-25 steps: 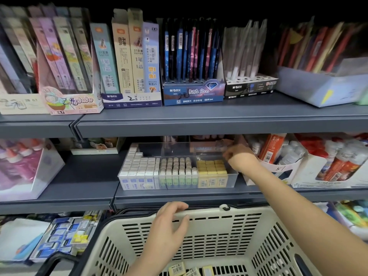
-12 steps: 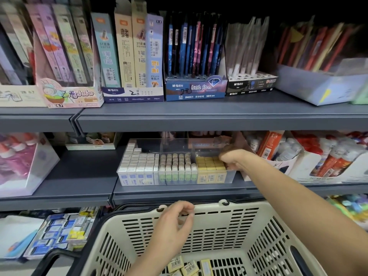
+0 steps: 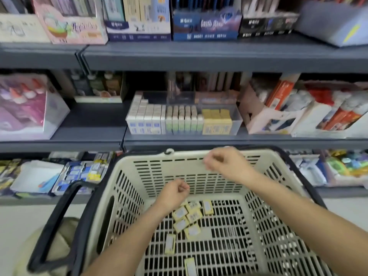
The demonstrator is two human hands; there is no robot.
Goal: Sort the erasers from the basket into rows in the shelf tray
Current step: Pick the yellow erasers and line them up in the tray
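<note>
Left hand [image 3: 173,193]: low inside the basket, just above the far-left edge of the loose eraser cluster. Fingers are curled toward the palm. The frame is blurred, so I cannot tell whether anything sits between them.
Right hand [image 3: 224,163]: higher, in front of the basket's far wall, just under the rim. Fingers are curled, thumb toward forefinger. It is blurred, so I cannot tell whether it holds an eraser.
Basket [image 3: 151,168]: cream slotted plastic, near, below the middle shelf. The black handle [image 3: 51,226] is folded down at left.
Loose erasers [image 3: 191,216]: yellow-sleeved, several lying flat on the basket floor. Most are clustered mid-floor; two lie apart, nearer.
Tray [image 3: 237,121]: clear plastic, on the middle shelf [image 3: 89,134], straight beyond the basket.
Tray rows: white-and-blue erasers [image 3: 145,120] at left, green-and-white erasers [image 3: 183,120] in the middle, yellow erasers [image 3: 217,120] at right. The yellow block reaches less far back than the others.
Neighbours: glue bottle box [image 3: 298,108] just right of the tray; pen boxes [image 3: 205,24] on the upper shelf.
</note>
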